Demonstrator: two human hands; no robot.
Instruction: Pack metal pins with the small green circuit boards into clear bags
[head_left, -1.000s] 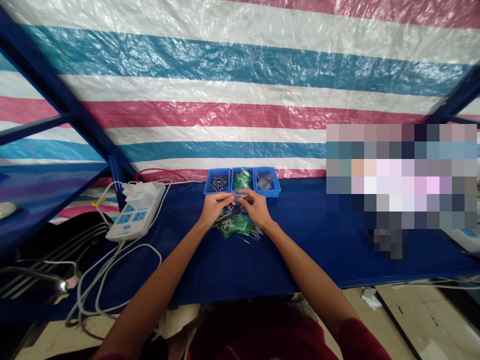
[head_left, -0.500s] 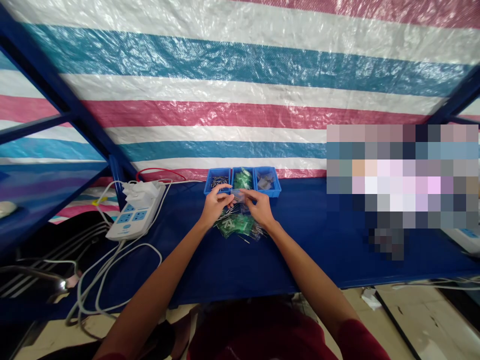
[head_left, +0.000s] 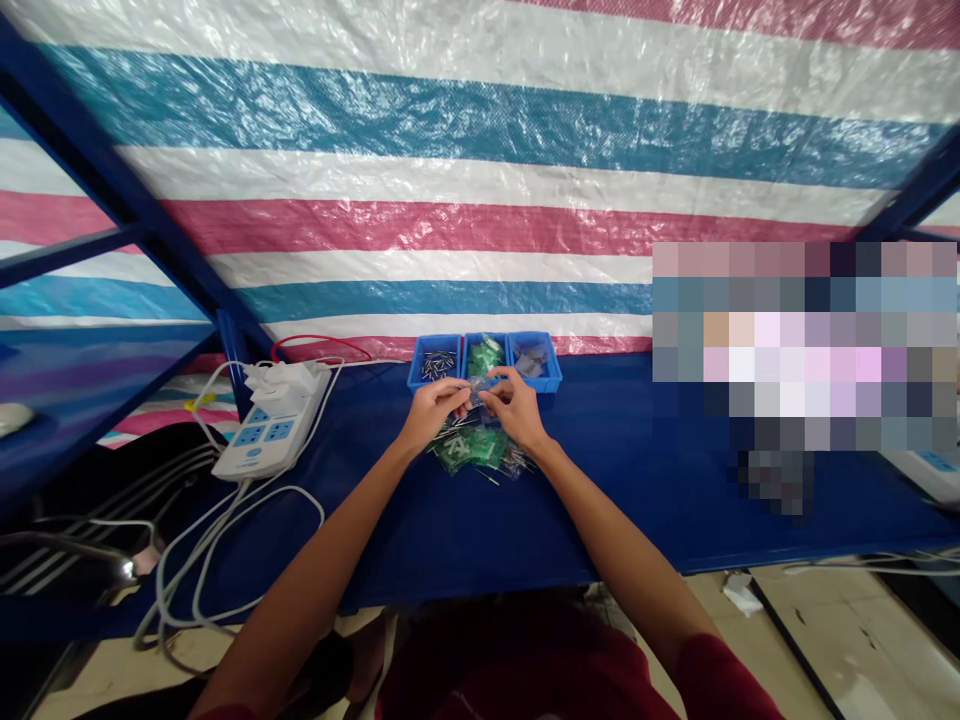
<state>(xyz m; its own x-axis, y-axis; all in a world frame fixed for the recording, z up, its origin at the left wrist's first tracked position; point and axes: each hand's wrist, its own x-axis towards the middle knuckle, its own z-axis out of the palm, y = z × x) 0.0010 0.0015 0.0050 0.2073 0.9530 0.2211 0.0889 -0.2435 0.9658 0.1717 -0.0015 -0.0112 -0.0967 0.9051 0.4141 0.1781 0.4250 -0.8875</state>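
My left hand [head_left: 431, 410] and my right hand [head_left: 514, 405] meet above a blue-covered table [head_left: 465, 510], fingers pinched together on a small clear plastic bag [head_left: 480, 387] held between them. Under the hands lies a pile of small green and clear packets [head_left: 476, 450] with a few loose metal pins. Just beyond the hands stand three small blue bins [head_left: 485, 360] in a row: the left one holds metal pins, the middle one green packets, the right one clear packets.
A white power strip [head_left: 266, 425] with white cables [head_left: 217, 540] lies at the left of the table, beside a blue metal frame [head_left: 135, 210]. A striped tarp [head_left: 480, 180] hangs behind. At the right is a blurred-out area [head_left: 802, 360].
Both hands stayed together over the pile. They lifted slightly toward the bins half a second ago, and the fingers have shifted on the small bag since.
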